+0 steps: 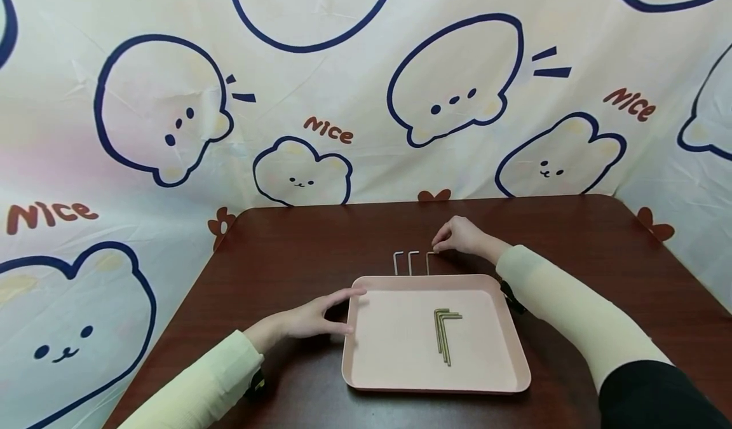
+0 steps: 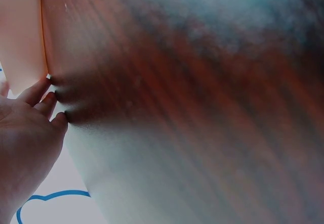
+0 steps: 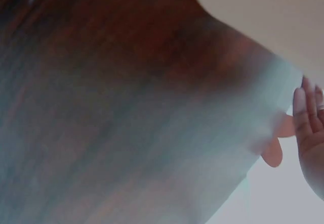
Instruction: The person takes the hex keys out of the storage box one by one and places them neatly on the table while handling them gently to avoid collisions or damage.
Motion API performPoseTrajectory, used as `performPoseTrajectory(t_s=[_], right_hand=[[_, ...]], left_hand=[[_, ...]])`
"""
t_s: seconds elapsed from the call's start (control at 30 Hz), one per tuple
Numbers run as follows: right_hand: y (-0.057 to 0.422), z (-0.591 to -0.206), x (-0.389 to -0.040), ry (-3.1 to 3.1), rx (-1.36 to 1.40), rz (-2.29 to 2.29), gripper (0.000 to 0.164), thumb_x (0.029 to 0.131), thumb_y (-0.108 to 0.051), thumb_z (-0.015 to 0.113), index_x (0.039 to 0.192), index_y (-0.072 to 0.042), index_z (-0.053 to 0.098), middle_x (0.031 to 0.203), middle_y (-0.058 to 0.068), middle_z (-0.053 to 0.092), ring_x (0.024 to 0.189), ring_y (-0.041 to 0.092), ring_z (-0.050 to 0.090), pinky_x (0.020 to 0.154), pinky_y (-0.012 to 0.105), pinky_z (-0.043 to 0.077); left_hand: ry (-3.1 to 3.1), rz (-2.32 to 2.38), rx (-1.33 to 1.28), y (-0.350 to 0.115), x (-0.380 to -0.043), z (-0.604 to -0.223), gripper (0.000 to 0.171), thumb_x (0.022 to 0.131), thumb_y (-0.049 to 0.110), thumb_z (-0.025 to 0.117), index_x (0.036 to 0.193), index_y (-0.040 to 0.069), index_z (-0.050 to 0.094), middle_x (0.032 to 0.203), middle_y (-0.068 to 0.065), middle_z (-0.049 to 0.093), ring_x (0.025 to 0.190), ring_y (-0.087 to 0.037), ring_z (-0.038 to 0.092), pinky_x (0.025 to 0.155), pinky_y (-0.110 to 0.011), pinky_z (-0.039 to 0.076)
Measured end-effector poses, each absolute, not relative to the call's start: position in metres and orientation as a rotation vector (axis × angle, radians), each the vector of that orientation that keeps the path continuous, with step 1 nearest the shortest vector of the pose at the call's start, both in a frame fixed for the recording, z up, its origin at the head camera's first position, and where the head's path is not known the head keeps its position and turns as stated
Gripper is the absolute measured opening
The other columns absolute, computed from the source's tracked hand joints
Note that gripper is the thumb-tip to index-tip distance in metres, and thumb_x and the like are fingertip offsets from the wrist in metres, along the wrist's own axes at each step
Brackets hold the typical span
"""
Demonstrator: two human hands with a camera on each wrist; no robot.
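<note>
From here a light, level touch looks best, the right grip (image 1: 462, 235) narrowly pinching the rightmost thin, brassy-looking L-shaped metal key (image 1: 427, 264) just beyond the pale pink rectangular tray (image 1: 389, 353), the left grip (image 1: 311, 318) spread wide at the tray's left edge

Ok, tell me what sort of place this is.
Probably a makeshift work corner: a brown table in front of a cartoon-printed cloth, and on the table a pink tray holding bent metal rods.

The right hand (image 1: 463, 235) hid the tip of one hex key (image 1: 427, 265); the worktop (image 1: 314, 245) was cropped before its near edge.
</note>
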State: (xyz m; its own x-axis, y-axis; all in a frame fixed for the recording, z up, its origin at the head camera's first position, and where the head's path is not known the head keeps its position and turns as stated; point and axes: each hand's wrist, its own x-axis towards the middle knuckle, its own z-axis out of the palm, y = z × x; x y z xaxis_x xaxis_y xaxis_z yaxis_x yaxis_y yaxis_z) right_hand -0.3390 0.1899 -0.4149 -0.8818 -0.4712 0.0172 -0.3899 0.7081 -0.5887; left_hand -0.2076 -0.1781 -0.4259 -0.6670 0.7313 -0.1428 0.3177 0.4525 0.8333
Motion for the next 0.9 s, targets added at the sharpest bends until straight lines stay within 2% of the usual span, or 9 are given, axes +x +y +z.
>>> performPoseTrajectory(t_s=[0.37,0.9], right_hand=[[0.21,-0.383,-0.331,2.757,-0.724,-0.87,0.016,0.087,-0.016,0.075,0.098,-0.004,0.077,0.092,0.002,0.071,0.081,0.018,0.06,0.07,0.033,0.051],[0.215,-0.352,-0.306,2.77,-0.888,-0.806,0.018,0.084,-0.017,0.078,0.097,-0.005,0.076,0.091,0.0,0.07,0.084,0.017,0.061,0.072,0.034,0.051]], left_hand=[[2.213,1.126,0.853,-0.179,-0.208,-0.427,0.071,0.092,0.025,0.07,0.152,0.019,0.033,0.154,-0.007,0.03,0.138,-0.025,0.028,0.109,-0.053,0.022],[2.22,1.123,0.833,-0.178,-0.208,-0.427,0.071,0.091,0.026,0.071,0.151,0.02,0.034,0.154,-0.005,0.031,0.139,-0.023,0.026,0.11,-0.053,0.019]])
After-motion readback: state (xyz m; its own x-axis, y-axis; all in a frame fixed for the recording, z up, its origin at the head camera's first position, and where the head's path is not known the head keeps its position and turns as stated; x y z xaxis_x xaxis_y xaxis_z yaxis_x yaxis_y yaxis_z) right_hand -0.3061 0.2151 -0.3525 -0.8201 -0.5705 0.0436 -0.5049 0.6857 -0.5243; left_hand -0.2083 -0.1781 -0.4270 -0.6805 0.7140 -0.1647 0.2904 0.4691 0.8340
